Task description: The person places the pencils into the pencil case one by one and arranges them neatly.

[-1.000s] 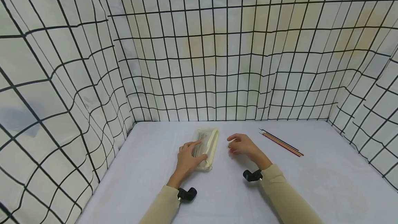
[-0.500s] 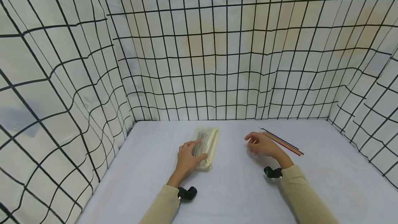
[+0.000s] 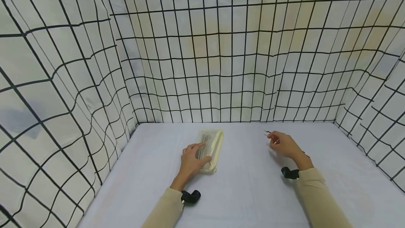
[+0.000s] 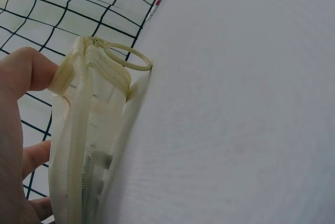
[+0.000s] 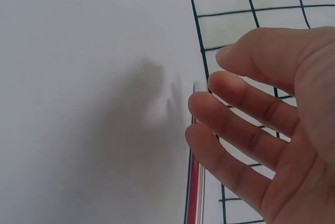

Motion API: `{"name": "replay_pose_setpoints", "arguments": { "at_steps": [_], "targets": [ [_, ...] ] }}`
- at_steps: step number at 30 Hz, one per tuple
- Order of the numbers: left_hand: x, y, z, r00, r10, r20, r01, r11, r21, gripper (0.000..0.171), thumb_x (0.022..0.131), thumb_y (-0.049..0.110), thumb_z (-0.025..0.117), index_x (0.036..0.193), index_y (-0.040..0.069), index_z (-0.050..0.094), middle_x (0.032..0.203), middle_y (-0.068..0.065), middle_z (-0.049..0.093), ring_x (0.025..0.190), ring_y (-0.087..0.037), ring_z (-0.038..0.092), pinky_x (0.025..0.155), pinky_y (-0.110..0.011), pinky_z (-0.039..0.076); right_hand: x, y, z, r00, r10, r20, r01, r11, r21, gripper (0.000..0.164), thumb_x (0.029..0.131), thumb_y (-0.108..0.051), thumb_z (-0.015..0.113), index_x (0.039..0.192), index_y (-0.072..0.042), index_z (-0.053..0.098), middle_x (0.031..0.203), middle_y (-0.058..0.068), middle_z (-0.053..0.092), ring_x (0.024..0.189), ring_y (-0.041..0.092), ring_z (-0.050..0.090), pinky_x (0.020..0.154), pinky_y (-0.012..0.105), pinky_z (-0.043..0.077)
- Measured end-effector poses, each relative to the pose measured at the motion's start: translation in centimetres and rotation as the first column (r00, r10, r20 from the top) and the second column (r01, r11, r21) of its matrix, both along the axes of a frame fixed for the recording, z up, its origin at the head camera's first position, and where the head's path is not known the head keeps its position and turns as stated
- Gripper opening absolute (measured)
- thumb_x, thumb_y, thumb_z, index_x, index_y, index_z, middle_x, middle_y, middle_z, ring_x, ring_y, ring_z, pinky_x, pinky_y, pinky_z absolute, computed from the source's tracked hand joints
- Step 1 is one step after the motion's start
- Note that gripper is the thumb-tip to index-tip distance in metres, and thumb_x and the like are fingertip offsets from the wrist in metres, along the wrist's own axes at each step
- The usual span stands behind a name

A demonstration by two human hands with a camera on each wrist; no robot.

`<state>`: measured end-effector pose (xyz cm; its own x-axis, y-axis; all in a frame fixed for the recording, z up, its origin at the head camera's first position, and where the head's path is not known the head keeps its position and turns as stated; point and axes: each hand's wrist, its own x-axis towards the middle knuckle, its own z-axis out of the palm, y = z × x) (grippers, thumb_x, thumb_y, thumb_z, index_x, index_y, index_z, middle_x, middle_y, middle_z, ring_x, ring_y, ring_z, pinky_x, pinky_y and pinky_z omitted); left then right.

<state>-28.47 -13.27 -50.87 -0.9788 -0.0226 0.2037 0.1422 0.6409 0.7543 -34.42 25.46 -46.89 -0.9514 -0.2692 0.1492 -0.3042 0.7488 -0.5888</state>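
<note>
A cream mesh zip pencil case (image 3: 217, 147), with slender items showing through it, lies on the table left of middle. My left hand (image 3: 191, 161) grips it, thumb at the near end and fingers along its left side. In the left wrist view the mesh case (image 4: 86, 145) has a looped tab (image 4: 131, 59) at one end. My right hand (image 3: 286, 146) hovers over a small bundle of thin pencils (image 3: 267, 133) and mostly covers them. Its fingers are loosely bent, with a gap between thumb and fingertips in the right wrist view; the pencils (image 5: 193, 192) run behind the fingers.
White cloth covers the table (image 3: 240, 200). A black grid net (image 3: 218, 57) over white sheeting stands along the back and both sides. Each wrist carries a small black camera (image 3: 191, 197).
My right hand has moved right, from beside the pencil case to over the pencils. The left hand and the case have stayed in place.
</note>
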Motion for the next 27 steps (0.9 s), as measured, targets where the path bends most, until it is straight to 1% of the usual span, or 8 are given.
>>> {"name": "replay_pose_setpoints", "arguments": {
  "at_steps": [7, 12, 16, 18, 24, 27],
  "targets": [
    [0.0, -0.1, 0.3, 1.0, 0.001, -0.007, -0.001, 1.0, -0.014, 0.069, 0.079, 0.042, 0.074, 0.143, 0.021, 0.061, 0.145, -0.015, 0.053, 0.133, -0.036, 0.042, 0.108, -0.062, 0.034, 0.0, 1.7, 0.3, 0.999, -0.029, 0.019, 0.028, 0.996, 0.09, 0.032, 0.091, -0.003, 0.064, 0.123, -0.002, 0.065, 0.102, 0.013, 0.068, 0.09, 0.025, 0.062, 0.069, 0.034, 0.049],
    [0.0, 0.0, 0.1, 1.0, 0.001, -0.008, -0.001, 1.0, -0.018, 0.068, 0.079, 0.043, 0.074, 0.143, 0.021, 0.061, 0.145, -0.015, 0.053, 0.133, -0.035, 0.043, 0.107, -0.061, 0.034, 0.0, 2.9, 0.3, 0.999, -0.032, 0.025, 0.028, 0.988, 0.149, 0.033, 0.088, -0.003, 0.067, 0.121, -0.002, 0.066, 0.104, 0.015, 0.071, 0.091, 0.028, 0.064, 0.073, 0.04, 0.052],
    [0.0, 0.0, 0.2, 1.0, -0.001, -0.007, 0.001, 1.0, -0.013, 0.068, 0.079, 0.042, 0.074, 0.143, 0.02, 0.061, 0.145, -0.015, 0.053, 0.133, -0.036, 0.042, 0.108, -0.062, 0.033, -0.2, 3.6, 0.0, 0.999, -0.04, 0.015, 0.036, 0.985, 0.17, 0.03, 0.089, -0.004, 0.068, 0.119, -0.004, 0.068, 0.107, 0.014, 0.072, 0.097, 0.031, 0.066, 0.079, 0.047, 0.054],
    [0.0, 0.0, 0.2, 1.0, 0.0, -0.006, 0.0, 1.0, -0.012, 0.068, 0.079, 0.042, 0.074, 0.143, 0.021, 0.061, 0.145, -0.015, 0.053, 0.133, -0.036, 0.042, 0.108, -0.062, 0.033, -0.2, 3.9, 0.0, 0.999, -0.037, 0.008, 0.036, 0.984, 0.176, 0.03, 0.088, -0.004, 0.068, 0.118, -0.004, 0.069, 0.107, 0.014, 0.072, 0.098, 0.032, 0.066, 0.08, 0.048, 0.054],
    [0.1, 0.0, 0.1, 1.0, 0.006, 0.0, -0.006, 1.0, -0.015, 0.069, 0.079, 0.043, 0.074, 0.143, 0.022, 0.061, 0.146, -0.014, 0.053, 0.133, -0.035, 0.042, 0.108, -0.061, 0.033, -0.1, 4.1, 0.2, 0.999, -0.049, 0.015, 0.045, 0.979, 0.198, 0.033, 0.085, -0.002, 0.068, 0.118, -0.004, 0.071, 0.108, 0.014, 0.072, 0.096, 0.03, 0.065, 0.078, 0.047, 0.053],
    [0.1, 0.0, 0.1, 1.0, 0.008, -0.003, -0.008, 1.0, -0.01, 0.068, 0.079, 0.042, 0.074, 0.142, 0.022, 0.061, 0.145, -0.014, 0.053, 0.133, -0.035, 0.042, 0.108, -0.062, 0.033, 0.0, 4.1, 0.3, 0.999, -0.048, 0.011, 0.044, 0.977, 0.211, 0.034, 0.085, -0.001, 0.067, 0.119, -0.003, 0.071, 0.109, 0.014, 0.072, 0.097, 0.029, 0.064, 0.08, 0.048, 0.054]
  ]
}}
